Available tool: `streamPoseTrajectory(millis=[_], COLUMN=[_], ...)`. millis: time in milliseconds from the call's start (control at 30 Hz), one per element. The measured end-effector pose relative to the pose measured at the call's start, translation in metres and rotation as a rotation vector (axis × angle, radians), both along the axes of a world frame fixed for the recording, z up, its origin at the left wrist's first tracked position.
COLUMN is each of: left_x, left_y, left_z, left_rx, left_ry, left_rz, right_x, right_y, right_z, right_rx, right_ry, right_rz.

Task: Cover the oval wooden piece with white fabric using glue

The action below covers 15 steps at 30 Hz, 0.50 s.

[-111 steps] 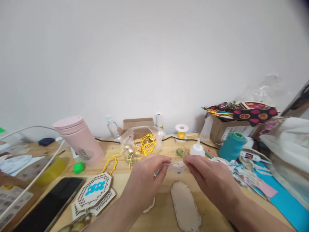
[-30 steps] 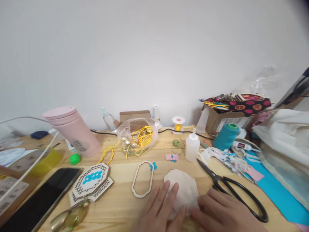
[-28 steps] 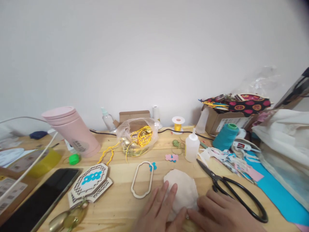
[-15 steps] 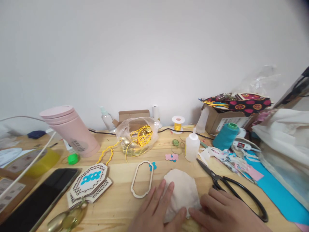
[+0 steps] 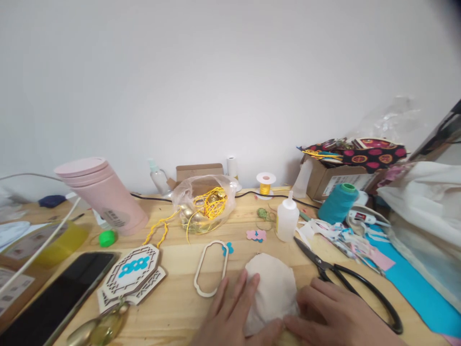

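A pale cream piece of cloth [image 5: 272,281], roughly round, lies on the wooden table in front of me. My left hand [image 5: 234,315] rests flat along its left side, fingers stretched and apart, thumb near the lower edge. Curled at the lower right edge of the cloth is my right hand [image 5: 329,315], its fingers closed against the rim; the fingertips are partly hidden. Left of the cloth lies an oblong wooden frame [image 5: 197,276] with a small blue flower cutout [image 5: 229,248] by its upper edge. Black scissors [image 5: 347,276] lie open-bladed just beyond my right hand.
A white squeeze bottle [image 5: 287,223] and pink-blue cutouts [image 5: 256,235] stand behind the cloth. Teal thread [image 5: 336,204] and fabric scraps are right. Left are an ornament with blue flowers [image 5: 135,269], a phone [image 5: 59,295], a pink tumbler [image 5: 108,197] and a bag of bells [image 5: 205,204].
Both hands stay on the cloth with only slight finger shifts; the left thumb sits a little lower. The view has moved very slightly.
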State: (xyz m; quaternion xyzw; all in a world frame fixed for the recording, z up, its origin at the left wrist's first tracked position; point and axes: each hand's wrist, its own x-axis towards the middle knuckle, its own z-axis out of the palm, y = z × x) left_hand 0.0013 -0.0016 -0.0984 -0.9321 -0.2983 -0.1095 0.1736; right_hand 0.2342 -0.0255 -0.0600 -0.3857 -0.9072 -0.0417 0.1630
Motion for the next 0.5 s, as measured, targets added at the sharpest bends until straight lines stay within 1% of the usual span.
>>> streamPoseTrajectory(millis=[100, 167, 200, 267, 300, 333, 400, 433, 467, 500], left_x=[0.002, 0.003, 0.003, 0.005, 0.006, 0.008, 0.010, 0.010, 0.010, 0.010], left_y=[0.001, 0.001, 0.001, 0.000, -0.001, -0.002, -0.003, -0.004, -0.003, -0.002], left_z=[0.003, 0.006, 0.007, 0.006, 0.004, 0.002, -0.003, -0.004, -0.005, -0.004], left_rx=[0.024, 0.094, 0.143, 0.218, 0.235, 0.243, 0.233, 0.236, 0.249, 0.267], left_ry=[-0.041, -0.019, -0.001, 0.018, 0.001, -0.037, -0.111, -0.134, -0.132, -0.114], left_rz=[0.062, 0.004, -0.037, -0.083, -0.068, -0.026, 0.068, 0.088, 0.070, 0.022], right_x=[0.000, 0.001, 0.000, -0.001, -0.001, -0.003, -0.005, -0.006, -0.008, -0.009], right_y=[0.001, 0.003, 0.005, 0.008, 0.009, 0.011, 0.012, 0.013, 0.014, 0.015], right_z=[0.001, -0.001, -0.002, -0.005, -0.005, -0.005, -0.002, 0.000, 0.003, 0.005], right_rx=[-0.018, 0.022, 0.082, 0.231, 0.278, 0.300, 0.290, 0.277, 0.260, 0.238], right_ry=[0.013, 0.034, 0.030, -0.061, -0.144, -0.236, -0.374, -0.403, -0.412, -0.410], right_rz=[-0.015, -0.008, 0.019, 0.107, 0.162, 0.211, 0.277, 0.283, 0.280, 0.268])
